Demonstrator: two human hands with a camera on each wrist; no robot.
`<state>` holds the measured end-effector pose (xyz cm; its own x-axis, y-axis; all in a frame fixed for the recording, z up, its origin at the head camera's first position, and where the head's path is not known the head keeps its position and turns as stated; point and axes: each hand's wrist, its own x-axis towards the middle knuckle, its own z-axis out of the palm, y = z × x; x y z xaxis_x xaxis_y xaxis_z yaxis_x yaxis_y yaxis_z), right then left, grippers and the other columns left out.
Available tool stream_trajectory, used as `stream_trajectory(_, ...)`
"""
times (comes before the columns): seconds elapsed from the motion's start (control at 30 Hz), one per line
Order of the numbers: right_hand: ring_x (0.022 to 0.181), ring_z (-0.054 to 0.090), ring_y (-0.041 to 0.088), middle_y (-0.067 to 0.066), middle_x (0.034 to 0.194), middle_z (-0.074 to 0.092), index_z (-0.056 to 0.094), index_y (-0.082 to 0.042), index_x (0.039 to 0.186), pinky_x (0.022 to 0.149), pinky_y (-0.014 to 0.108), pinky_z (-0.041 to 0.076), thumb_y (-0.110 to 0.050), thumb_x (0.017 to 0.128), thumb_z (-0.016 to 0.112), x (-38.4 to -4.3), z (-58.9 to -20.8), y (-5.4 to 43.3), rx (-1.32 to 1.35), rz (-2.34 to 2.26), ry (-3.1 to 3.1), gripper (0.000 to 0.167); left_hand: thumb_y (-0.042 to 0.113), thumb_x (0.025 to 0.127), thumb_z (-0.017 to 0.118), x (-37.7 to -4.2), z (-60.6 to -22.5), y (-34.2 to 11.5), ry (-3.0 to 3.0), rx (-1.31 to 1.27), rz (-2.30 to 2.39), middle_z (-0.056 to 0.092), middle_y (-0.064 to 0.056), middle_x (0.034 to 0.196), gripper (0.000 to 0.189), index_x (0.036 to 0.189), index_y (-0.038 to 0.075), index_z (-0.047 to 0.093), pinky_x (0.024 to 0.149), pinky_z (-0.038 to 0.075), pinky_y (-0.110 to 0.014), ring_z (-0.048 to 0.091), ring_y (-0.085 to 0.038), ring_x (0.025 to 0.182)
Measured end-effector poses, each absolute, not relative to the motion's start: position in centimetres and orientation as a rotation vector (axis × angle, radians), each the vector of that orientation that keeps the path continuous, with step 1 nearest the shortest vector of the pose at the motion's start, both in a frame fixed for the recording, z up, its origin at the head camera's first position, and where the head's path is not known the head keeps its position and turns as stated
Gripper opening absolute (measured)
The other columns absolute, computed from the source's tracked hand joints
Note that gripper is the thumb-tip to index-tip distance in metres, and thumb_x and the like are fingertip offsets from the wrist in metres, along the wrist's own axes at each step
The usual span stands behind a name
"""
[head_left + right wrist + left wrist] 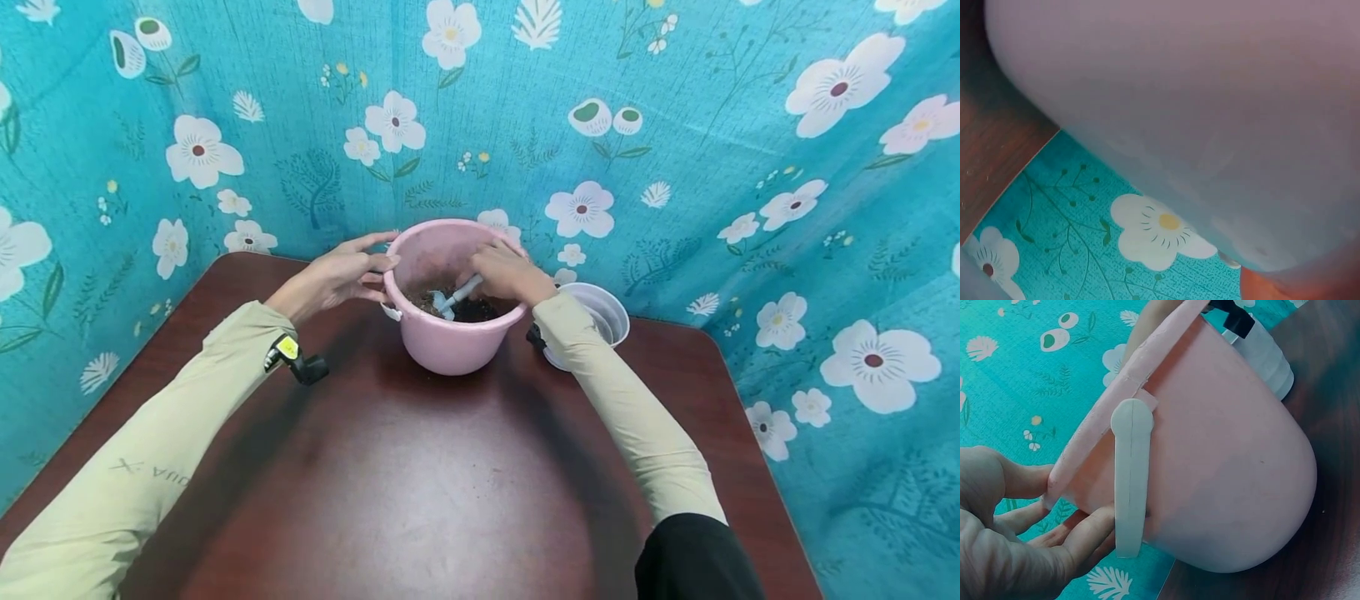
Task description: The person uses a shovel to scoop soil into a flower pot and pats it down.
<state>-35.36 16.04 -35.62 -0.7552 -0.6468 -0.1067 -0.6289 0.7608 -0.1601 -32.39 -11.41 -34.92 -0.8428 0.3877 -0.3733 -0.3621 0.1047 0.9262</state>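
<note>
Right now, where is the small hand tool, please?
Near the head view's centre, the hand tool is inside the pink bucket, in the right hand, by the soil.

One pink bucket; inside it, one small tool; at its rim, one left hand and one right hand; beside it, at least one white container, exact number unclear; beneath it, one table.

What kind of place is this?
Maybe an indoor corner used for gardening: there's a brown table, flowery blue cloth hanging behind it, and a pink bucket with dark soil inside.
</note>
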Motion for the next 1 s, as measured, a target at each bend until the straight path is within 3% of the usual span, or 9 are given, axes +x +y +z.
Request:
stream_trajectory(0.17,0.108,0.066,0.023,0.001,0.102,0.079,0.083,-0.013,0.106,0.106,0.042,0.044,-0.014,0.090,0.084,-35.2,-35.9,16.0,-1.002,-0.225,2.810,0.016,0.012,0.111,0.051,-32.0,-34.8,-11.4,1.829,0.012,1.802,0.027,-0.017,0.168,0.068,0.169,0.026,0.020,0.083,0.063,-0.034,0.043,-0.039,0.143)
stream_trajectory(0.3,0.102,0.068,0.025,0.005,0.098,0.079,0.083,-0.011,0.103,0.100,0.040,0.051,-0.010,0.090,0.084,-35.2,-35.8,16.4,-1.042,-0.285,2.790,0.014,0.013,0.110,0.051,-31.9,-34.8,-11.1,1.825,0.015,1.799,0.027,-0.017,0.168,0.068,0.169,0.026,0.019,0.091,0.062,-0.039,0.042,-0.040,0.146)
stream_trajectory(0.43,0.121,0.063,0.030,0.007,0.104,0.078,0.082,-0.009,0.106,0.121,0.045,0.036,-0.009,0.090,0.083,-35.7,-35.6,16.9,-1.127,-0.284,2.817,0.016,0.012,0.110,0.051,-32.1,-34.7,-10.9,1.844,0.005,1.808,0.025,-0.018,0.168,0.067,0.169,0.026,0.021,0.104,0.057,-0.047,0.041,-0.040,0.147)
stream_trajectory(0.53,0.133,0.056,0.032,0.008,0.116,0.076,0.082,-0.010,0.110,0.125,0.051,0.026,-0.013,0.090,0.084,-35.7,-35.5,17.4,-1.177,-0.280,2.843,0.021,0.011,0.110,0.051,-32.2,-34.7,-11.0,1.853,-0.009,1.806,0.025,-0.018,0.168,0.067,0.169,0.026,0.023,0.102,0.058,-0.046,0.042,-0.039,0.145)
stream_trajectory(0.73,0.124,0.059,0.030,0.010,0.122,0.072,0.082,-0.012,0.114,0.109,0.055,0.037,-0.018,0.088,0.086,-35.1,-34.8,18.1,-1.198,-0.356,2.855,0.027,0.012,0.110,0.052,-32.4,-34.8,-11.1,1.846,0.013,1.813,0.026,-0.020,0.167,0.068,0.169,0.025,0.022,0.090,0.063,-0.038,0.046,-0.036,0.139)
stream_trajectory(1.0,0.117,0.060,0.027,0.005,0.114,0.073,0.082,-0.016,0.116,0.098,0.050,0.037,-0.019,0.091,0.083,-33.8,-33.8,18.8,-1.169,-0.388,2.943,0.025,0.010,0.109,0.051,-32.3,-34.6,-11.0,1.841,0.001,1.825,0.031,-0.019,0.163,0.068,0.169,0.024,0.023,0.085,0.064,-0.035,0.053,-0.026,0.117)
